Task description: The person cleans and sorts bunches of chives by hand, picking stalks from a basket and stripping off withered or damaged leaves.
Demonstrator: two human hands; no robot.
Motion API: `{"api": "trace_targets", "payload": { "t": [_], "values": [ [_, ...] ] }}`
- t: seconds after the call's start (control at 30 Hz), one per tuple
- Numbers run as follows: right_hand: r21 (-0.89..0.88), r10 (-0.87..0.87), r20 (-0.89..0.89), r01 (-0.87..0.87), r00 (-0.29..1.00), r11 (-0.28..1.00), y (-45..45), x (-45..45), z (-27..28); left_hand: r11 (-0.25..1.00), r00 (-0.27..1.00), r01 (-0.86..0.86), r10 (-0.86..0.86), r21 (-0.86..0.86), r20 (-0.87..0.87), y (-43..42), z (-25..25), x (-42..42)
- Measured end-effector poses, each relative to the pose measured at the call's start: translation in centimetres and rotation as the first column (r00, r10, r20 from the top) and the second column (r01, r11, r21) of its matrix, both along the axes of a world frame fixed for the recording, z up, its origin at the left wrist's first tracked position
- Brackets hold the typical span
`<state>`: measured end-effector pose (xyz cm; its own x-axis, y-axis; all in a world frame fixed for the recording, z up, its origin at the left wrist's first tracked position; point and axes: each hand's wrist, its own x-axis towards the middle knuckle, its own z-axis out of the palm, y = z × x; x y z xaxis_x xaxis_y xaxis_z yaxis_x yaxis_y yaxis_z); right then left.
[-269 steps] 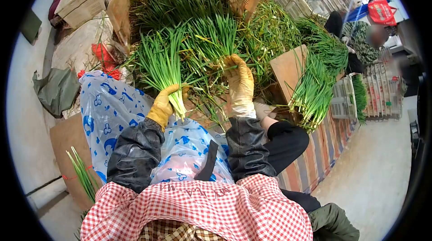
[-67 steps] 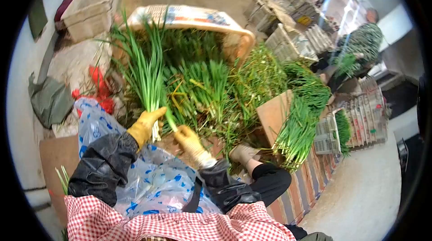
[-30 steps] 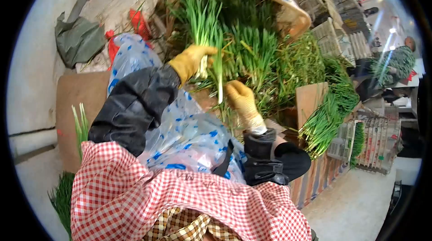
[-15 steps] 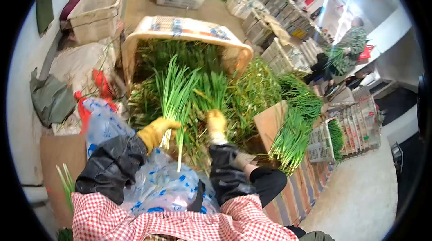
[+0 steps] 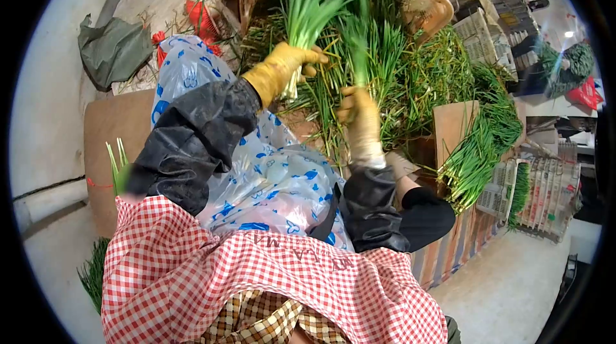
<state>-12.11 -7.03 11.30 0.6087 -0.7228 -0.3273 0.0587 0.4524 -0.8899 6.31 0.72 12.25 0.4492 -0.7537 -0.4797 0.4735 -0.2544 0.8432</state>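
Pale concrete floor [image 5: 487,273] runs along the right side, bare beyond the edge of a striped mat [image 5: 452,251]. At the top, a large, light-coloured tub [image 5: 430,7] with a thick rounded rim opens toward the wearer, tangled greens [image 5: 443,68] filling its mouth and spilling out beside it. Thin, crinkled plastic sheeting [image 5: 269,183], printed blue, covers the lap. Slatted crates [image 5: 478,39] stand at upper right, near a person [image 5: 571,65] in the background; lower down, a pale lattice crate [image 5: 497,190] has upright greens [image 5: 520,193] against its side. Between tub and crate, long leaves lie beside a flat, straight-edged brown board [image 5: 452,129]. Both gloved hands are apart: the left hand [image 5: 282,73] clasps a fanned bunch [image 5: 308,10] by its white stems, in front of the tub; the right hand [image 5: 360,119] has its fingers curled on motion-blurred stalks [image 5: 360,58].
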Motion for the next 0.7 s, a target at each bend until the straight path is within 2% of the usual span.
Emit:
{"api": "trace_targets", "payload": {
  "t": [0.07, 0.1, 0.13, 0.2, 0.23, 0.27, 0.33, 0.37, 0.4, 0.47, 0.5, 0.53, 0.6, 0.67, 0.7],
  "values": [
    [0.040, -0.025, 0.103, 0.021, 0.994, 0.999, -3.6, -1.1, -1.5, 0.999, 0.994, -0.029, 0.025, -0.036, -0.111, 0.3, -0.4, 0.6],
    [0.017, 0.002, 0.134, -0.005, 0.991, 1.000, -3.8, -0.9, -1.0, 0.998, 0.995, 0.046, -0.049, -0.039, -0.091, 0.2, -0.8, 0.8],
    [0.021, -0.002, 0.130, 0.000, 0.992, 1.000, -3.6, -0.4, -0.5, 0.998, 0.994, 0.050, -0.053, -0.035, -0.095, 0.3, -0.6, 0.3],
    [-0.052, 0.197, 0.021, -0.196, 0.980, 0.979, -2.1, 1.1, 0.5, 0.975, 0.932, 0.139, -0.187, -0.172, -0.309, 0.5, -0.2, -0.7],
    [-0.056, 0.292, -0.018, -0.293, 0.956, 0.954, -0.7, 2.0, 1.5, 0.940, 0.849, 0.200, -0.308, -0.277, -0.429, 0.6, -1.1, -0.2],
    [-0.045, 0.418, -0.130, -0.427, 0.899, 0.903, 0.1, 2.6, 1.4, 0.905, 0.785, 0.219, -0.386, -0.365, -0.485, 0.3, -2.1, 0.1],
    [-0.086, 0.579, -0.064, -0.582, 0.813, 0.808, 0.2, 2.5, -0.4, 0.887, 0.771, 0.148, -0.380, -0.437, -0.511, 0.5, -0.7, -0.3],
    [0.033, 0.661, -0.075, -0.661, 0.746, 0.750, -1.0, 2.0, -0.6, 0.907, 0.819, 0.058, -0.282, -0.417, -0.500, 0.1, -1.3, 0.0],
    [0.132, 0.691, -0.060, -0.680, 0.720, 0.721, -2.4, 1.3, -1.6, 0.930, 0.922, 0.051, -0.184, -0.364, -0.340, 0.3, -0.2, 0.3],
    [0.171, 0.459, -0.295, -0.426, 0.838, 0.888, -5.6, -1.3, -8.3, 0.964, 0.970, -0.064, -0.001, -0.258, -0.244, 0.2, 0.5, 1.3],
    [-0.004, 0.362, -0.609, -0.459, 0.706, 0.889, -8.2, -3.8, -14.6, 0.978, 0.980, -0.121, 0.091, -0.170, -0.175, 0.4, 1.1, 1.4],
    [-0.158, 0.172, -0.838, -0.533, 0.517, 0.831, -10.1, -6.3, -20.4, 0.985, 0.984, -0.088, 0.064, -0.147, -0.164, 0.5, -0.2, 2.4],
    [-0.086, 0.147, -0.942, -0.638, 0.303, 0.766, -9.8, -9.7, -24.6, 0.984, 0.987, -0.137, 0.125, -0.117, -0.105, 0.6, 0.4, 1.8],
    [-0.054, 0.072, -0.988, -0.749, 0.135, 0.661, -6.8, -10.0, -24.0, 0.994, 0.983, -0.097, 0.088, -0.050, -0.159, 0.6, 0.3, 1.6],
    [-0.025, 0.060, -0.994, -0.743, 0.088, 0.668, -6.0, -10.1, -25.4, 0.997, 0.979, -0.070, 0.073, 0.021, -0.191, 0.8, 0.6, 1.5]
  ]
}}
